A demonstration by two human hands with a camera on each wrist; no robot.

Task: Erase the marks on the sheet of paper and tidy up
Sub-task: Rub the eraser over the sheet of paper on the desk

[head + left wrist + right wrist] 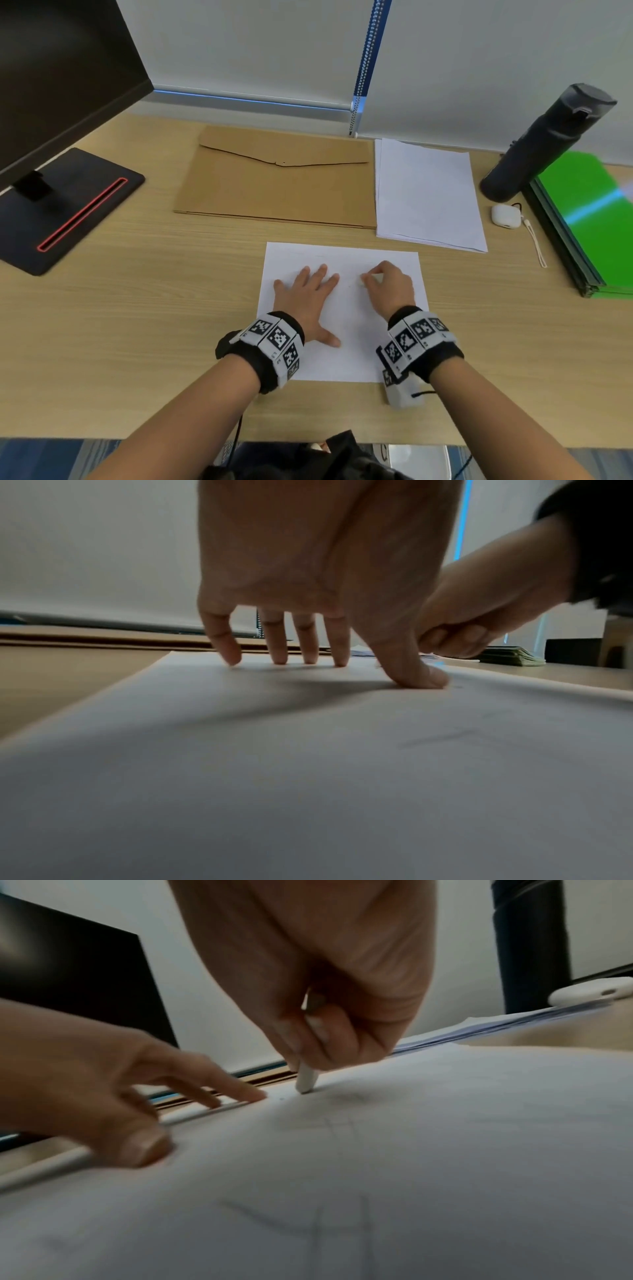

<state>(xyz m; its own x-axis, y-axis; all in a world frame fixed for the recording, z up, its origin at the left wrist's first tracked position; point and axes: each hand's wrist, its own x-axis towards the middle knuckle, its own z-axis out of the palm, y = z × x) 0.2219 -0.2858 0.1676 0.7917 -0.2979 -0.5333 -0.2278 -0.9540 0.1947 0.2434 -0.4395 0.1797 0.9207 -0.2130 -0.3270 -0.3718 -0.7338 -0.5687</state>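
A white sheet of paper (346, 356) lies on the wooden desk in front of me, with faint pencil marks (329, 1223) showing in the right wrist view. My left hand (306, 298) lies flat on the sheet's left half, its fingers (310, 647) spread and pressing the paper (308, 777) down. My right hand (388, 287) pinches a small white eraser (306, 1081) between thumb and fingers, its tip touching the paper (445, 1150) beside a smudged mark. In the head view the eraser (358, 281) barely peeks out left of the fingers.
A brown envelope folder (277, 178) and a stack of white paper (428, 195) lie behind the sheet. A dark bottle (544, 140), white earbud case (505, 215) and green folders (589, 222) stand at right. A monitor base (65, 209) sits at left.
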